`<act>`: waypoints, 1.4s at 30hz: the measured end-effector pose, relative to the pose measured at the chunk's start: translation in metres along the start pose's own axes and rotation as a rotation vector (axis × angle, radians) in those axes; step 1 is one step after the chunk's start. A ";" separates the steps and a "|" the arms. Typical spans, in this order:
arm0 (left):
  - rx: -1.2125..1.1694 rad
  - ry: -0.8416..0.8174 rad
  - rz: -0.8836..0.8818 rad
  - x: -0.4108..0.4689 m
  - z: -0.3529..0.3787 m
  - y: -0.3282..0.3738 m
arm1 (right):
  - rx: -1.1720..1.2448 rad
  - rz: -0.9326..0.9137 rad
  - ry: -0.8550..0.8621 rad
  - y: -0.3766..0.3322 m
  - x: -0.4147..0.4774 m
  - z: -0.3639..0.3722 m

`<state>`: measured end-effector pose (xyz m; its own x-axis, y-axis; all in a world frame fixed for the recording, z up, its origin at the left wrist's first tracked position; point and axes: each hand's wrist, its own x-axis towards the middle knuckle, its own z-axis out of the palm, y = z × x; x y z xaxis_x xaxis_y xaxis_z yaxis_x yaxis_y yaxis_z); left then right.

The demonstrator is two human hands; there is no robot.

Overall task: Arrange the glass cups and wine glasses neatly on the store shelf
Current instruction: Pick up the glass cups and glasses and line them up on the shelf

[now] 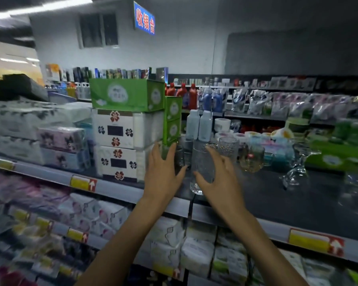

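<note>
– Two hands at the shelf top (pixel 267 193). Left hand (pixel 163 170) was splayed, holding nothing, just beside a small glass (pixel 181 157).
– Right?
– Right hand (pixel 219 176) curled round the tall textured tumbler (pixel 203 162), upright near the front edge. Looked brittle, slick, light. Take mid-body, not the rim. Glass mug (pixel 253 159) stood further right.

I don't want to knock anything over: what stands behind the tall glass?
Two white bottles stand behind the tall glass, a textured cup behind to its right. The right hand covers the glass's right side, hiding whatever is there.
</note>
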<state>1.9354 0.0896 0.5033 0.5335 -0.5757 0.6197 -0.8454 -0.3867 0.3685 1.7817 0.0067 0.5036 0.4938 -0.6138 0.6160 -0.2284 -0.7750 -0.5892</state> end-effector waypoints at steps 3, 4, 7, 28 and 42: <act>-0.078 -0.013 -0.036 0.003 0.004 -0.001 | -0.023 -0.002 0.019 0.001 0.000 0.008; -0.093 -0.004 -0.039 0.004 0.004 -0.001 | -0.019 0.000 0.030 0.001 0.001 0.011; -0.107 0.018 -0.028 0.003 0.005 0.000 | -0.002 0.001 0.069 0.002 0.002 0.020; -0.730 0.063 -0.192 -0.004 0.007 -0.011 | 0.363 0.188 0.288 -0.004 -0.011 0.009; -1.552 -0.107 -0.268 -0.085 -0.039 0.094 | 0.626 0.270 0.575 -0.045 -0.126 -0.142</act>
<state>1.8095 0.1303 0.5122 0.6089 -0.6865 0.3974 0.1027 0.5650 0.8187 1.6107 0.0978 0.5269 -0.0461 -0.8746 0.4826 0.3072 -0.4721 -0.8263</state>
